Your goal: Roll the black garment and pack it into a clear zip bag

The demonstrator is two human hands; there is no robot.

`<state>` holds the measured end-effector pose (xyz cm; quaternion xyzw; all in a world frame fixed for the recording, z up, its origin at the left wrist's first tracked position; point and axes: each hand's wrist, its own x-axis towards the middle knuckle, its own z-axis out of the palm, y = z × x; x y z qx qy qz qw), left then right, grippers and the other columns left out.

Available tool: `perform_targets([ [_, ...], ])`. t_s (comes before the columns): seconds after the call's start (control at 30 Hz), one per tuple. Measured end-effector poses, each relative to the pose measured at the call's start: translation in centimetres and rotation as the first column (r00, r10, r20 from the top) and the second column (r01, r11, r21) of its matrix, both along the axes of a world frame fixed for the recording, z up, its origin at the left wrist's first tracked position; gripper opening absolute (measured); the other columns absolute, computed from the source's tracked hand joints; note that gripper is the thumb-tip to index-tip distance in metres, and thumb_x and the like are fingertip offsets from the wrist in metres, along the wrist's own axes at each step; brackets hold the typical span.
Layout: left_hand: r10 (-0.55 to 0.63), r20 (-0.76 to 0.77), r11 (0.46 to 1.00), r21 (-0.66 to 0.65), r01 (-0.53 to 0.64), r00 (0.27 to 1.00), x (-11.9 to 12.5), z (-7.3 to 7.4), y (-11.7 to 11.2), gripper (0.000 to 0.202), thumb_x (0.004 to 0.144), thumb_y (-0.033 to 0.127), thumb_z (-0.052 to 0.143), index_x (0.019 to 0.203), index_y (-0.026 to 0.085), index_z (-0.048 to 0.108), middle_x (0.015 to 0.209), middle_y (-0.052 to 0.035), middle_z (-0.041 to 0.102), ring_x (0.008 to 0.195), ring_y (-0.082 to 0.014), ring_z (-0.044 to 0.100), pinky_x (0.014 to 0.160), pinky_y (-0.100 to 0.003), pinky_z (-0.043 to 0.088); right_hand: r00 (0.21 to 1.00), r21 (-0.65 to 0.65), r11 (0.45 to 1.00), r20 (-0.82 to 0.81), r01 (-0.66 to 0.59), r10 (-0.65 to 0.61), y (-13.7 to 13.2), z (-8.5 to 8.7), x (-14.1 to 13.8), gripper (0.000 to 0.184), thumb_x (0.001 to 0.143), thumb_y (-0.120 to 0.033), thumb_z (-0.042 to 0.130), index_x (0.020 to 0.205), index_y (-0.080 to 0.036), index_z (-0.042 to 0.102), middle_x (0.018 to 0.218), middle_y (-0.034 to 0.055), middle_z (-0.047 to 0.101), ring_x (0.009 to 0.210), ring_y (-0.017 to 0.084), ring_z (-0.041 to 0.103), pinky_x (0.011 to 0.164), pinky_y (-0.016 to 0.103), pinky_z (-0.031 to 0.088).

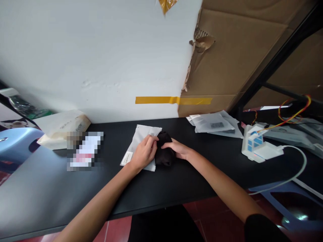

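A frosted plastic zip bag (135, 143) with a white label lies flat on the black table. My left hand (146, 151) rests over it, fingers closed in a pinch on the bag's right edge. Against that edge is a bunched black cloth item (165, 156), perhaps a folded garment; its exact kind does not show. My right hand (176, 148) grips the cloth from the right, thumb on top and the other fingers mostly hidden behind it. Whether part of the cloth is inside the bag, I cannot tell.
Several similar bags (210, 122) lie at the back right, near a white power strip (252, 144) with a charger and cable. At left are a blurred-out phone (85, 149), a paper package (63, 127) and a plastic bottle (22, 104). Blue stools flank the table.
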<state>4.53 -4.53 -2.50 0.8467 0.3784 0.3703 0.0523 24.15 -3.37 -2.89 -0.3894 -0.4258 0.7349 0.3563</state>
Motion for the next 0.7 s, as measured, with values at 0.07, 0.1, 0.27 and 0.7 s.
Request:
perform_targets([
  [0.07, -0.063, -0.03, 0.998, 0.017, 0.064, 0.998, 0.1, 0.2, -0.2, 0.02, 0.103, 0.019, 0.037, 0.114, 0.021, 0.054, 0.095, -0.0065, 0.06, 0.082, -0.0179, 0.062, 0.075, -0.031, 0.053, 1.0, -0.023, 1.0, -0.006, -0.019, 0.019, 0.0, 0.1, 0.1, 0.024, 0.077, -0.039, 0.078, 0.091, -0.021, 0.07, 0.076, 0.0035, 0.072, 0.076, 0.025, 0.07, 0.076, 0.04, 0.058],
  [0.1, -0.094, -0.044, 0.995, 0.028, 0.095, 0.995, 0.2, 0.2, -0.3, 0.021, 0.103, 0.018, 0.037, 0.114, 0.021, 0.054, 0.096, -0.0068, 0.06, 0.082, -0.018, 0.061, 0.075, -0.031, 0.053, 0.999, -0.045, 0.999, -0.026, -0.025, 0.024, 0.1, 0.2, 0.1, 0.027, 0.08, -0.046, 0.075, 0.09, -0.021, 0.07, 0.077, 0.0044, 0.073, 0.077, 0.025, 0.071, 0.077, 0.041, 0.058],
  [0.27, -0.088, -0.017, 0.994, 0.057, 0.088, 0.996, 0.5, 0.2, -0.5, 0.018, 0.104, 0.017, 0.039, 0.116, 0.021, 0.052, 0.096, -0.0055, 0.059, 0.082, -0.0169, 0.061, 0.075, -0.03, 0.053, 0.989, -0.143, 0.988, -0.144, -0.066, 0.046, 0.4, 0.3, 0.3, 0.035, 0.087, -0.056, 0.066, 0.087, -0.021, 0.069, 0.076, 0.0039, 0.073, 0.078, 0.023, 0.071, 0.08, 0.037, 0.057],
  [0.7, -0.056, -0.013, 0.998, 0.04, 0.057, 0.998, 1.2, 0.2, -0.9, 0.022, 0.101, 0.019, 0.045, 0.122, 0.019, 0.05, 0.089, -0.0033, 0.058, 0.074, -0.0157, 0.06, 0.065, -0.028, 0.052, 0.975, -0.197, 0.972, -0.204, -0.128, 0.087, 0.7, -0.7, 0.6, 0.017, 0.087, -0.035, 0.074, 0.092, -0.019, 0.071, 0.079, 0.0021, 0.073, 0.076, 0.019, 0.07, 0.08, 0.032, 0.055],
])
